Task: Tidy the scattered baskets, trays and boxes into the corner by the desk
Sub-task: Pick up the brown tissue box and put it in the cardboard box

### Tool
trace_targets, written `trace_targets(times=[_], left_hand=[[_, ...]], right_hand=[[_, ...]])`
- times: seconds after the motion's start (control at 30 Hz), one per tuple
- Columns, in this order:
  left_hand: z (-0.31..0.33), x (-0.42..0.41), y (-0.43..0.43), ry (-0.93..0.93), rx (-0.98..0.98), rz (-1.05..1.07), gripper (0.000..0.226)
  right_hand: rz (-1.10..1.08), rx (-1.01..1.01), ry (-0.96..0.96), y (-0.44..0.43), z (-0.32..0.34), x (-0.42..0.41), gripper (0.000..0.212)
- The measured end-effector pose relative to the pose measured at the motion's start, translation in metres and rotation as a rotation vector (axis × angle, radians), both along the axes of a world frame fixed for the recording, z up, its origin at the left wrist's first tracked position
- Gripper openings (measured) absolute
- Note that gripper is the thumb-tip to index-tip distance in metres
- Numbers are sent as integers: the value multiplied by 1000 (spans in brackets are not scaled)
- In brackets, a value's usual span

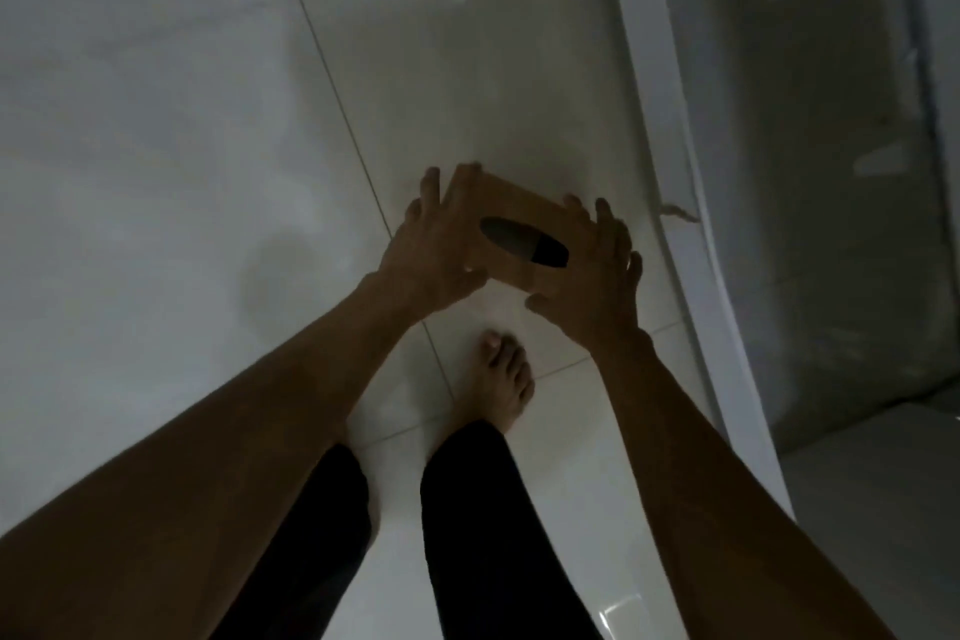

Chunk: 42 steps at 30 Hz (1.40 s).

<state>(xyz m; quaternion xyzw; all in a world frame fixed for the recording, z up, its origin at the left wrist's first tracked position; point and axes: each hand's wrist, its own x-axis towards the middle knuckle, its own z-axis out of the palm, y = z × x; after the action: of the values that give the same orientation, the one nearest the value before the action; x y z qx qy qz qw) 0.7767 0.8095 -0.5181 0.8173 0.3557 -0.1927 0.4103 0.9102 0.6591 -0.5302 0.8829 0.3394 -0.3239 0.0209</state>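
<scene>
Nearest: two bare forearms, two dark trouser legs, one bare foot (506, 382) | one pale tiled floor (156, 146), open to the left; white skirting edge (670, 203) close on the right | one brown box (511, 234), oval opening up, held above floor | left hand (434, 265), right hand (597, 286) pressed on opposite ends, fingers spread.

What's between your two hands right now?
In the head view, a brown cardboard box with a dark oval opening, gripped at its ends by the left hand and right hand.
</scene>
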Motion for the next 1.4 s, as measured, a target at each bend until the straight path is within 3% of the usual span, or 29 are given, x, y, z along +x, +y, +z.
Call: trace_targets(times=[0.1, 0.17, 0.3, 0.43, 0.63, 0.73, 0.83, 0.9, 0.97, 1.07, 1.17, 1.23, 1.4], left_hand=[[-43, 24, -20, 1, -2, 77, 126], [-52, 30, -31, 10, 46, 122, 124], [-18, 18, -38, -31, 165, 192, 126], [104, -15, -28, -48, 146, 263, 128], [419, -82, -18, -46, 98, 426, 123], [553, -125, -20, -85, 200, 493, 125], [653, -169, -28, -68, 438, 511, 123], [697, -201, -45, -26, 593, 628, 119], [725, -226, -75, -60, 657, 882, 114], [747, -258, -118, -275, 548, 1339, 117], [765, -310, -144, -455, 524, 1597, 114], [778, -360, -164, -421, 572, 1715, 107], [805, -484, -245, -278, 657, 1902, 102]], right_hand=[[113, -16, -30, -6, -40, 10, 141], [142, 59, -65, -9, -49, 13, 134], [120, 204, -63, -8, -16, 3, 124], [66, 222, 1, 4, 104, -26, 119], [176, 255, 30, 27, 409, -82, 109], [271, 333, 80, 35, 542, -111, 123], [379, 426, 109, 43, 639, -143, 119], [439, 458, 65, 47, 686, -173, 119], [443, 478, 12, 48, 722, -213, 117], [422, 571, 6, 38, 754, -289, 81], [564, 632, 30, 16, 774, -368, 61], [679, 683, 57, -4, 784, -414, 68], [1034, 685, 185, -73, 802, -515, 118]])
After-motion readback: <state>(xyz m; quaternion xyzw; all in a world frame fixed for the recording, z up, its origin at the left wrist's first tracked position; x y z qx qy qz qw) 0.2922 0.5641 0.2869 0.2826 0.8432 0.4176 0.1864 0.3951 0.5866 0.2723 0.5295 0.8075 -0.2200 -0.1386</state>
